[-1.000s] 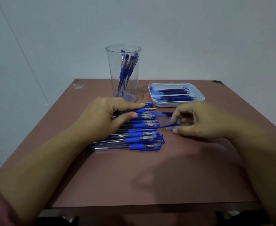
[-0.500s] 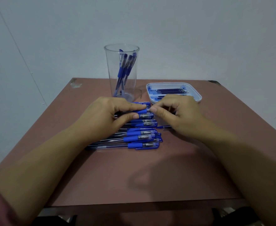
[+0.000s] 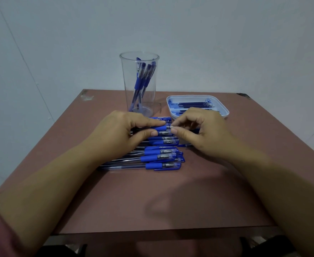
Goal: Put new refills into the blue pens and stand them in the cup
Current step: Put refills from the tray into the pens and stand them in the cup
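Reaches forward with both bare forearms, palms down, hands almost meeting. Pinches a blue pen [image 3: 160,128] by its grip with left hand [image 3: 121,134], thumb under forefinger. Nips the same pen's tip end with right hand [image 3: 202,132], other fingers loosely bent.

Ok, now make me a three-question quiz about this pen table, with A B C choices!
1. Where is the clear cup?
A) left of the white tray
B) right of it
C) on top of it

2. What colour is the table?
A) green
B) reddish-brown
C) yellow

3. What is the left hand doing?
A) lying flat on the table
B) reaching into the cup
C) holding a blue pen

Answers: A, the cup stands left of the tray; B, the bare top looks reddish-brown; C, its fingers and thumb curl round the pen.
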`<state>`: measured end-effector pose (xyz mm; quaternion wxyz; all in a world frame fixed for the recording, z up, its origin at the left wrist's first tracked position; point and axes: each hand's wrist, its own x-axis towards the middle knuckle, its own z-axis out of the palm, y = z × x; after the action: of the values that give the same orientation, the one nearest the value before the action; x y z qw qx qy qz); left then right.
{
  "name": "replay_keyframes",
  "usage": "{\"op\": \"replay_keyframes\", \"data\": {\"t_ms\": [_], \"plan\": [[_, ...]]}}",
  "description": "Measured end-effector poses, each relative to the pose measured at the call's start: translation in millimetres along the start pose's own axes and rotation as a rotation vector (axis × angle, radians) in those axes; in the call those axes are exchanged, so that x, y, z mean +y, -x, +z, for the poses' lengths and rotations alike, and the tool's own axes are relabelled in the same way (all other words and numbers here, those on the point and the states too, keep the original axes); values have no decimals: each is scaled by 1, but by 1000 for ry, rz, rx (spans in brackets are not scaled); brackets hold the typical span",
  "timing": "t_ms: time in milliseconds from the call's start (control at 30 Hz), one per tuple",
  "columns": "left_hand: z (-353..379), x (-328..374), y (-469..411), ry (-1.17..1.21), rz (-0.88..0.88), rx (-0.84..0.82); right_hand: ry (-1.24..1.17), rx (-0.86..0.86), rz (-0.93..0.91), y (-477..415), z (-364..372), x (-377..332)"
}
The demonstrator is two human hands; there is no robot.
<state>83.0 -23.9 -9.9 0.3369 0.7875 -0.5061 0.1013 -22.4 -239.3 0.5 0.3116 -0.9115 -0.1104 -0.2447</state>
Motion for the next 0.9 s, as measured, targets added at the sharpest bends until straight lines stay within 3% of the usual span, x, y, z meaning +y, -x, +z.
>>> {"op": "replay_keyframes", "data": {"t_ms": [633, 800, 900], "plan": [[-1, 3, 0, 25, -6, 9, -5, 20, -27, 1, 1, 0], [-1, 2, 0, 18, -7, 21, -97, 18, 55, 2, 0, -2], [-1, 2, 0, 16, -10, 12, -26, -13, 17, 1, 2, 0]]}}
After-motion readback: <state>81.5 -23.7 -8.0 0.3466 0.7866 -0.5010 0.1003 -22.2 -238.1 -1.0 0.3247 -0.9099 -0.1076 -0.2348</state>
